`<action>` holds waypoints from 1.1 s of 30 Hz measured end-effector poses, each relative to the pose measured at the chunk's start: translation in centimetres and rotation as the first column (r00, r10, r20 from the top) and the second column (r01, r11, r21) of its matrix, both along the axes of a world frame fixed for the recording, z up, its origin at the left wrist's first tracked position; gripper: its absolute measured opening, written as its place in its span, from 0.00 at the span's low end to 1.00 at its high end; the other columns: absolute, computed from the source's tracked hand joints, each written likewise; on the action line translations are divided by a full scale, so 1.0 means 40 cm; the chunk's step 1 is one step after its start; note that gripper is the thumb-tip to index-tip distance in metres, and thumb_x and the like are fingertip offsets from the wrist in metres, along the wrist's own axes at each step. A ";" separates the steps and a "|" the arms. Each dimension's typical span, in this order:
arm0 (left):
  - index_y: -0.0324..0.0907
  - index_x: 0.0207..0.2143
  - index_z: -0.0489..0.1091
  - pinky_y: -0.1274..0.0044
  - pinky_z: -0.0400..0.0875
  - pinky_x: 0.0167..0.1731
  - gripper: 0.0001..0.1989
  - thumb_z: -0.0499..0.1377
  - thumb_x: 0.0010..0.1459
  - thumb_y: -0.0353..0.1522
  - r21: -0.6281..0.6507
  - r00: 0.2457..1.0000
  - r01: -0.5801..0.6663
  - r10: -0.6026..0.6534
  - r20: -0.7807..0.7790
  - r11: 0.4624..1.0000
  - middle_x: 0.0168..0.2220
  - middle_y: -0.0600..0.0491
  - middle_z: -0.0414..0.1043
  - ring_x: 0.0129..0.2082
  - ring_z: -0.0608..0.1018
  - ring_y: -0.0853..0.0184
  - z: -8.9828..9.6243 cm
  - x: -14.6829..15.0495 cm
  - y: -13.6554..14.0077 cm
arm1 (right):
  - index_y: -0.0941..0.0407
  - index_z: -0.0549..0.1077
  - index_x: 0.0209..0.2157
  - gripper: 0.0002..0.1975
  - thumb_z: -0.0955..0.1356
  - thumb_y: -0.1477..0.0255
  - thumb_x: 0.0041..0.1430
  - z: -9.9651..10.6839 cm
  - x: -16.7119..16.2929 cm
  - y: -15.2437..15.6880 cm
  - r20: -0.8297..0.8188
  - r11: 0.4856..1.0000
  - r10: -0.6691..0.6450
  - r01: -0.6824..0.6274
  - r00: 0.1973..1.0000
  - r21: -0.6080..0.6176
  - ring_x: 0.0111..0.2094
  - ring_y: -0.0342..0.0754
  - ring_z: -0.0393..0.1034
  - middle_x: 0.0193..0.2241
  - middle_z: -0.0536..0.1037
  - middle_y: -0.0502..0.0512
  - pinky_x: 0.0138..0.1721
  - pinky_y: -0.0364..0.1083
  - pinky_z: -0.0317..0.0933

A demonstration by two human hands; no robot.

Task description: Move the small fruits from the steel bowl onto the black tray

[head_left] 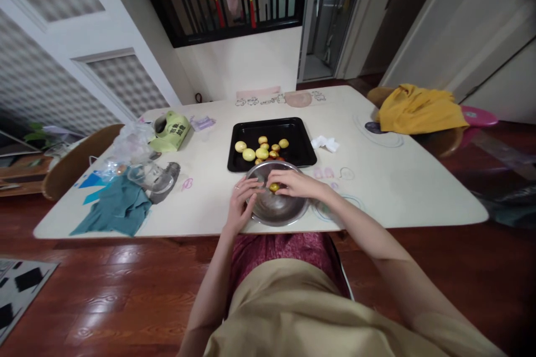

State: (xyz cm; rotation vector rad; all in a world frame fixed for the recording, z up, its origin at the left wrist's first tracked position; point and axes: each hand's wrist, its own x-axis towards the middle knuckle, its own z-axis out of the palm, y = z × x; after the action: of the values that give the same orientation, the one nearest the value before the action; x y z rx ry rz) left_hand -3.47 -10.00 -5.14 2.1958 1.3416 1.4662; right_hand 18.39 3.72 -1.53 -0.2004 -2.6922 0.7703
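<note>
A steel bowl (pixel 278 213) stands at the table's near edge, in front of me. Inside it is a small round yellow-green fruit (pixel 274 187), whose exact kind I cannot make out. My right hand (pixel 293 183) reaches over the bowl's right side, its fingertips closed on that fruit. Over the left rim lies my left hand (pixel 245 201), fingers stretched apart and holding nothing. Just behind the bowl is a black baking tray (pixel 272 128) with several round fruits (pixel 262 153), yellow, green and some reddish; the bowl's rim hides part of them.
Crumpled white tissue (pixel 326 144) lies right of the tray. To the left are a teal cloth (pixel 119 206), a clear plastic container (pixel 153 177), plastic bags (pixel 133 142) and a green package (pixel 172 131). A yellow garment (pixel 421 110) drapes over a chair at the right.
</note>
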 end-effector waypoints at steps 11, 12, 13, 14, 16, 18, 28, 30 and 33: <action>0.45 0.46 0.80 0.52 0.61 0.68 0.15 0.52 0.75 0.33 -0.006 1.000 -0.003 0.003 0.002 1.000 0.50 0.47 0.82 0.59 0.77 0.57 0.003 -0.001 0.000 | 0.55 0.78 0.47 0.12 0.73 0.78 0.61 0.003 -0.003 0.001 0.087 0.997 -0.064 0.060 0.994 0.038 0.50 0.53 0.74 0.46 0.80 0.57 0.52 0.48 0.64; 0.46 0.47 0.80 0.52 0.61 0.68 0.15 0.52 0.75 0.33 -0.006 1.000 -0.003 0.003 0.001 1.000 0.50 0.48 0.82 0.59 0.77 0.57 0.002 -0.002 0.001 | 0.55 0.78 0.47 0.13 0.74 0.77 0.61 0.003 -0.002 0.002 0.088 0.997 -0.064 0.061 0.994 0.040 0.50 0.53 0.74 0.47 0.80 0.57 0.52 0.48 0.64; 0.46 0.47 0.80 0.52 0.61 0.67 0.15 0.52 0.75 0.33 -0.007 1.000 -0.004 0.004 0.000 1.000 0.50 0.48 0.82 0.59 0.77 0.57 0.002 -0.002 0.001 | 0.55 0.79 0.48 0.13 0.74 0.77 0.61 0.003 -0.002 0.003 0.089 0.997 -0.063 0.059 0.994 0.041 0.50 0.53 0.74 0.47 0.80 0.57 0.52 0.48 0.64; 0.45 0.46 0.80 0.52 0.61 0.67 0.15 0.52 0.75 0.34 -0.008 1.000 -0.005 0.005 -0.002 1.000 0.50 0.48 0.82 0.59 0.78 0.57 0.001 -0.003 0.002 | 0.55 0.79 0.48 0.13 0.74 0.77 0.61 0.003 -0.001 0.004 0.090 0.998 -0.059 0.056 0.994 0.042 0.51 0.53 0.74 0.47 0.80 0.57 0.52 0.48 0.64; 0.45 0.46 0.80 0.52 0.62 0.67 0.15 0.52 0.75 0.34 -0.012 1.000 -0.010 0.010 -0.005 1.000 0.50 0.48 0.82 0.59 0.78 0.56 0.001 -0.003 0.002 | 0.56 0.79 0.48 0.13 0.74 0.76 0.61 0.001 0.000 0.005 0.088 0.998 -0.051 0.047 0.995 0.041 0.50 0.53 0.74 0.47 0.80 0.57 0.52 0.48 0.64; 0.45 0.46 0.80 0.52 0.62 0.68 0.16 0.52 0.75 0.35 -0.020 1.000 -0.018 0.018 -0.007 1.000 0.49 0.47 0.82 0.59 0.78 0.56 0.002 -0.003 0.001 | 0.56 0.79 0.49 0.12 0.74 0.74 0.63 -0.001 0.000 0.005 0.072 0.999 -0.041 0.039 0.997 0.034 0.49 0.52 0.75 0.47 0.80 0.58 0.51 0.48 0.65; 0.45 0.45 0.80 0.52 0.63 0.68 0.17 0.52 0.76 0.38 -0.035 1.000 -0.028 0.028 0.000 0.999 0.49 0.47 0.83 0.58 0.79 0.56 0.008 -0.002 -0.002 | 0.52 0.80 0.46 0.12 0.65 0.66 0.73 0.001 0.018 0.052 -0.380 0.904 -0.414 0.422 0.827 -0.066 0.49 0.55 0.75 0.45 0.81 0.59 0.55 0.55 0.68; 0.45 0.45 0.80 0.52 0.63 0.68 0.16 0.52 0.76 0.37 -0.029 1.000 -0.027 0.028 0.005 0.999 0.49 0.48 0.83 0.58 0.79 0.56 0.005 -0.002 -0.001 | 0.53 0.80 0.46 0.13 0.63 0.69 0.73 -0.008 0.033 0.081 -0.411 0.833 -0.525 0.548 0.745 -0.072 0.49 0.56 0.74 0.44 0.80 0.59 0.55 0.55 0.68; 0.45 0.45 0.80 0.52 0.63 0.68 0.16 0.52 0.75 0.36 -0.021 1.000 -0.026 0.026 0.007 0.999 0.49 0.48 0.82 0.58 0.79 0.57 0.000 -0.003 0.000 | 0.54 0.79 0.47 0.13 0.63 0.73 0.71 -0.031 0.051 0.120 -0.394 0.744 -0.622 0.667 0.676 -0.031 0.49 0.57 0.72 0.45 0.78 0.61 0.54 0.56 0.68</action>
State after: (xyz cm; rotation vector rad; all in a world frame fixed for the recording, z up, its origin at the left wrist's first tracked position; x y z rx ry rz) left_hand -3.58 -9.98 -5.12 2.1665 1.3824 1.4606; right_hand 20.42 8.53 -2.77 -0.8367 -2.0483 0.3673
